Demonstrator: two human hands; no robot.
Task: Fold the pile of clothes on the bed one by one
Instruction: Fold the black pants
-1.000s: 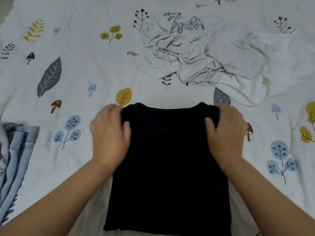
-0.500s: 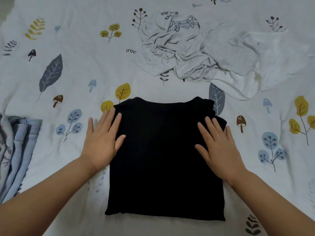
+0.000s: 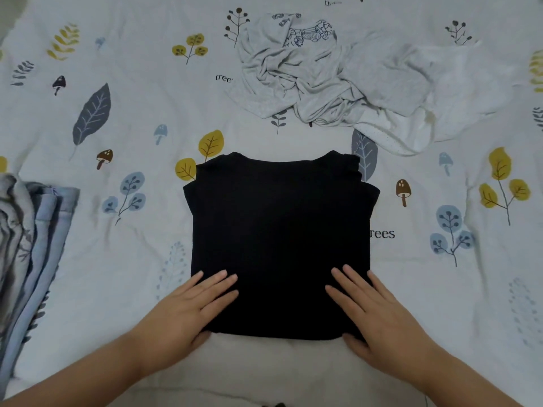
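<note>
Black fabric, a partly folded black garment (image 3: 279,245), lies flat at the centre of the bed sheet (image 3: 132,107), sleeves tucked in to form a rough rectangle. The left hand (image 3: 188,312) and the right hand (image 3: 379,312) rest on its near corners, fingers straight on top and thumbs at the near hem; neither is clenched. Judged status: this item is mid-fold, with the final fold probably outstanding. Folded clothes (image 3: 32,254) sit stacked at the left edge. A crumpled pile of pale clothes (image 3: 338,80) remains beyond the garment, not yet folded.
</note>
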